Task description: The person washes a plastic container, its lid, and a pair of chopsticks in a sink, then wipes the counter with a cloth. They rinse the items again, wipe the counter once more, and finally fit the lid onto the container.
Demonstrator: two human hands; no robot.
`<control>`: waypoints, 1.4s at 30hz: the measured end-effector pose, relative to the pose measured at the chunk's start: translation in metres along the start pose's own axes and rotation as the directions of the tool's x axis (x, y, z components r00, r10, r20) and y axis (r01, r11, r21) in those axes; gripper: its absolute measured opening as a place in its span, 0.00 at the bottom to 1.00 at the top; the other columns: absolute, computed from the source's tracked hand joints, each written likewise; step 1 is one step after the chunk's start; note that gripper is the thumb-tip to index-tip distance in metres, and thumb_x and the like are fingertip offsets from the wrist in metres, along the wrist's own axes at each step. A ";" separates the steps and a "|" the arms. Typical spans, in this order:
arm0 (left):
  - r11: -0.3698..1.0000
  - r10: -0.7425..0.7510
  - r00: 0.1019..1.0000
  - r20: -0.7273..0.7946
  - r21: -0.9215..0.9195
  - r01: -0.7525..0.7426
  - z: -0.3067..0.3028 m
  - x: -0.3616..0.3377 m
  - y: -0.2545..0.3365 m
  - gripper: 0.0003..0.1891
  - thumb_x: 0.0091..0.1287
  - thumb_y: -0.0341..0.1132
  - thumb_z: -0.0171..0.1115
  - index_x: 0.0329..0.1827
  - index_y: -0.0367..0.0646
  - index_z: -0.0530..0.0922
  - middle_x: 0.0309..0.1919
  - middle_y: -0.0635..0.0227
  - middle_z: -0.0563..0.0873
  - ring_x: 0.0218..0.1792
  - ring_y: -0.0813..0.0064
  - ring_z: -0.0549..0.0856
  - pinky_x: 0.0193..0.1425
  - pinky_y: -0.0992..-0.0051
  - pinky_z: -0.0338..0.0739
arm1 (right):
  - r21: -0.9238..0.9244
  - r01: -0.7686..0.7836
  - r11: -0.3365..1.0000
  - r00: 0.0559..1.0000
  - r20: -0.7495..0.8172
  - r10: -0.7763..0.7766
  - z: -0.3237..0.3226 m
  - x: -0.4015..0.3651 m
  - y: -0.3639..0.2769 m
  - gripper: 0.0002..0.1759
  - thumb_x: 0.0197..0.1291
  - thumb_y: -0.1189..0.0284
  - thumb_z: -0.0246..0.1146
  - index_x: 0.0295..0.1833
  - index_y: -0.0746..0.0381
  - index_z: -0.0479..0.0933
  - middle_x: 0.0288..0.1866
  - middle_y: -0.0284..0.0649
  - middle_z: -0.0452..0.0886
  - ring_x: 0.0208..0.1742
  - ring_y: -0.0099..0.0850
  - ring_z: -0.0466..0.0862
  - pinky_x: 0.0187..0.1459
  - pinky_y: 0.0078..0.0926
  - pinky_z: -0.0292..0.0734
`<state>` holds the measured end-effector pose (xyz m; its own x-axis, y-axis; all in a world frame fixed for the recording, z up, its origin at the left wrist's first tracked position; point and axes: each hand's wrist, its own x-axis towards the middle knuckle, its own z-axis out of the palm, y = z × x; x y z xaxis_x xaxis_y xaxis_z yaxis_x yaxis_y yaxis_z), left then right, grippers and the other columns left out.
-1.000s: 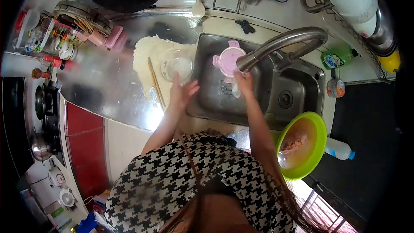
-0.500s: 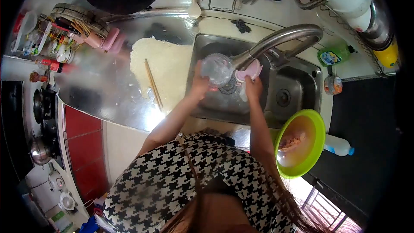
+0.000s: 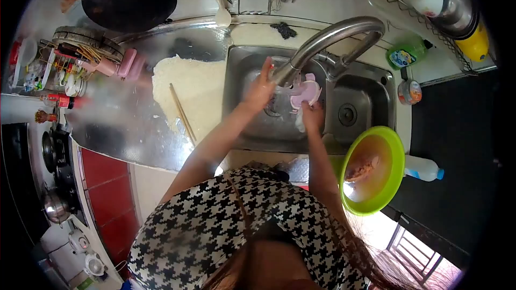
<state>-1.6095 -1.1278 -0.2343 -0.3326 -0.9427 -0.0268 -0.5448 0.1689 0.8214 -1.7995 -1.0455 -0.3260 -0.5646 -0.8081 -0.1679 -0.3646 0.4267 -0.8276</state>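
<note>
My left hand is in the left sink basin, right under the tap. Its fingers are closed on a clear plastic container, now tilted and largely hidden by the hand and the tap spout. My right hand grips a pink lid with clip-like tabs on its rim, held just right of the container. Something whitish and soft hangs by the right fingers; I cannot make out what it is.
A flat sheet of dough with chopsticks on it lies on the counter left of the sink. A green basin of cloudy water stands at the right front. Dish soap and a jar stand right of the sink.
The clear container has tipped from facing up to sideways, as my left hand rose and turned under the tap. The lid stays in my right hand. The view has shifted slightly.
</note>
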 end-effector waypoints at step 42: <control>-0.098 -0.368 0.677 0.637 -0.751 0.653 0.041 -0.016 -0.078 0.16 0.63 0.37 0.43 0.46 0.36 0.74 0.37 0.51 0.83 0.39 0.61 0.83 0.41 0.67 0.79 | 0.266 -0.068 0.961 0.942 0.334 -0.025 0.011 0.027 -0.029 0.18 0.57 0.62 0.58 0.46 0.64 0.75 0.33 0.38 0.79 0.34 0.24 0.75 0.38 0.24 0.69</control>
<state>-1.5930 -1.1144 -0.3213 -0.5152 -0.5174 -0.6833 0.4144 -0.8482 0.3298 -1.7954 -1.0840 -0.3122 -0.2757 -0.9079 -0.3159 -0.1148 0.3574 -0.9269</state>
